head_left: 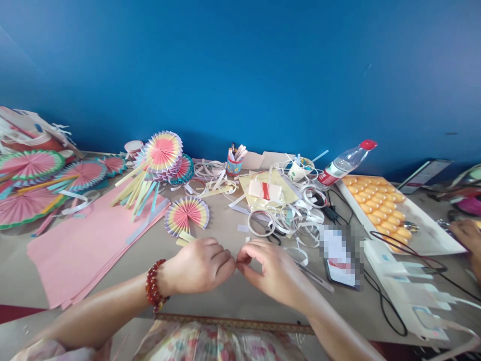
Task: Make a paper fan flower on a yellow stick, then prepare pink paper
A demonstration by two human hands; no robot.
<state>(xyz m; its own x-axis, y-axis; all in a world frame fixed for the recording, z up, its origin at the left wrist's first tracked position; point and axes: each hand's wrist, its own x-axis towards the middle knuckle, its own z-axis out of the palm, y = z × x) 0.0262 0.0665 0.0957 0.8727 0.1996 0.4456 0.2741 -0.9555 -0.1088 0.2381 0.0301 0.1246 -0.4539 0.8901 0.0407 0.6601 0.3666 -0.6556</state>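
My left hand (205, 265), with a red bead bracelet (154, 285) at the wrist, is closed with its fingers curled under. My right hand (265, 268) is closed in a pinch of thumb and forefinger, its tips meeting the left fingers above the table. Whatever lies between the fingertips is hidden or too small to name. Just beyond my left hand lies a pleated paper fan (191, 213) in pink, yellow and lilac, with pale yellow strips (185, 237) at its open gap. A roll of tape (261, 223) lies beyond my right hand.
Pink paper sheets (82, 250) and more folded fans (160, 153) are on the left. Tangled white strips (296, 215) lie behind the hands. To the right are a phone (340, 258), a bottle (343, 163), a power strip (398, 291) and another person's hand (468, 235).
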